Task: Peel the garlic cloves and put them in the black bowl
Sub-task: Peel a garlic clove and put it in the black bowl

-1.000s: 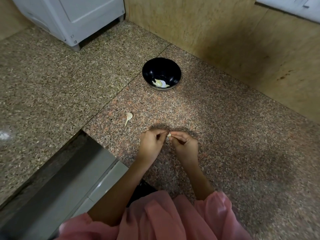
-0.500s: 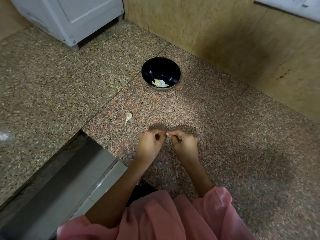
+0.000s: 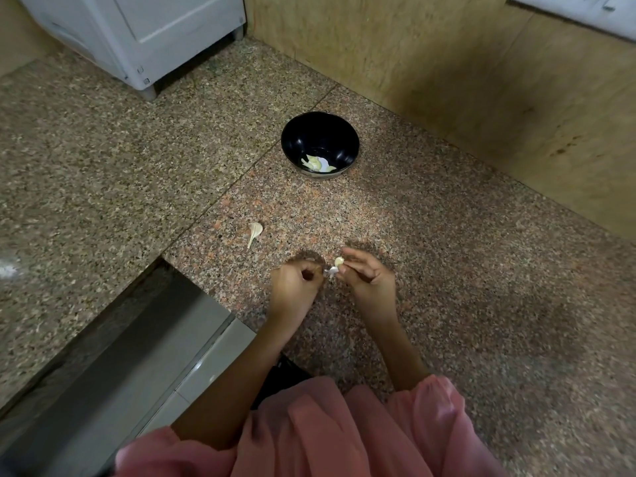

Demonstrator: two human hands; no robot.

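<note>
Our right hand [image 3: 366, 275] pinching a pale, bared garlic clove [image 3: 339, 261], left hand [image 3: 296, 280] pinching its white skin [image 3: 332, 270], hands now slightly parted.

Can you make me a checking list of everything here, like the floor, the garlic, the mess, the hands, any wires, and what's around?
Surface: speckled granite floor, with a seam.
Job's things: black bowl holds pale garlic pieces; garlic clove held above the floor.
Clutter: one loose garlic clove or skin lies apart, left of the hands.
Hands: right hand pinches the clove; left hand pinches a strip of white skin.
Cables: nothing seen.
Surroundings: white appliance, wooden panel, pink garment.
</note>
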